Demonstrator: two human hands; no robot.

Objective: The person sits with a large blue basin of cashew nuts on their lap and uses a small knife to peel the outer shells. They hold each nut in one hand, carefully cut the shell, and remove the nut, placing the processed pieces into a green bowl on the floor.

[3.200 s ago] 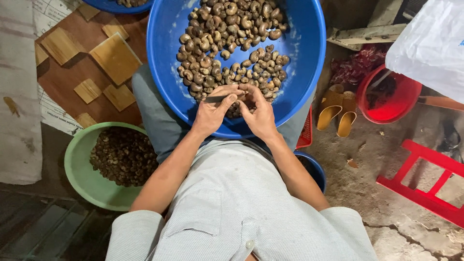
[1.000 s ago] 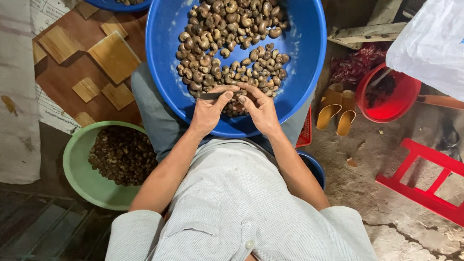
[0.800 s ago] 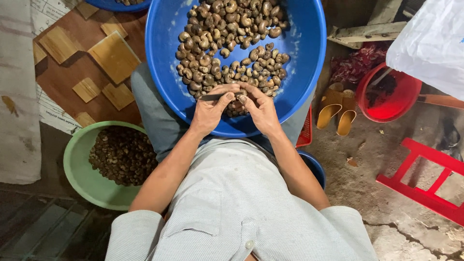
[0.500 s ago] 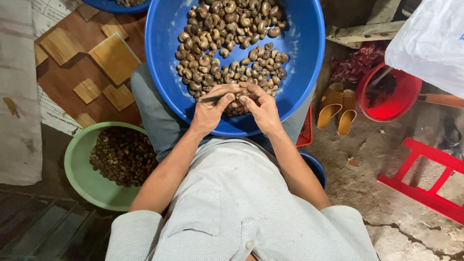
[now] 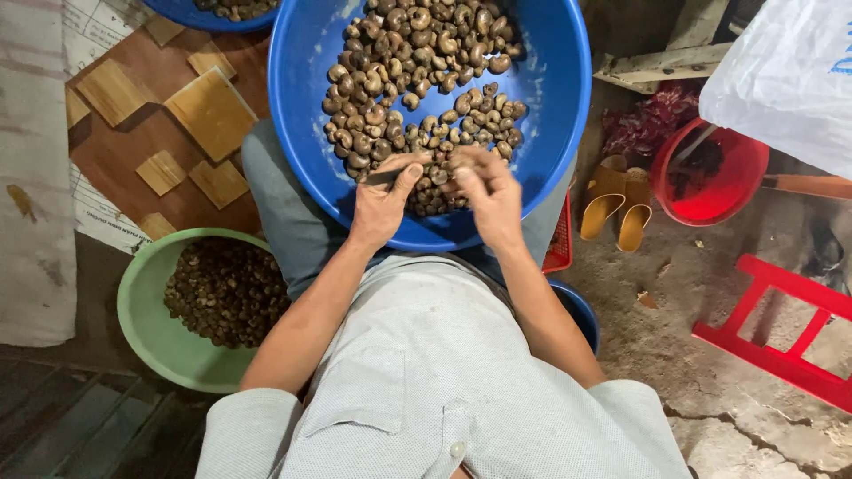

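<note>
Head camera, looking straight down at a seated person in a pale grey button shirt (image 5: pixel 426 390). A large round blue plastic basin (image 5: pixel 550 133) rests on the person's lap, holding a heap of brown, kidney-shaped nuts in their shells (image 5: pixel 417 80), piled from the far rim toward the near edge. Both hands meet over the nuts at the near edge of the basin. The left hand (image 5: pixel 383 200) is curled around a small dark tool (image 5: pixel 383 176), thumb stretched toward the other hand. The right hand (image 5: pixel 486 191) is closed, fingertips pinched together on a nut that is mostly hidden.

On the floor by the left knee sits a round light green plastic bowl (image 5: pixel 142 310) filled with darker brown shells or nuts (image 5: pixel 226 288). To the right lie a pair of yellow sandals (image 5: pixel 617 204), a red plastic bucket (image 5: pixel 710 177) and a red plastic stool (image 5: pixel 781 328).
</note>
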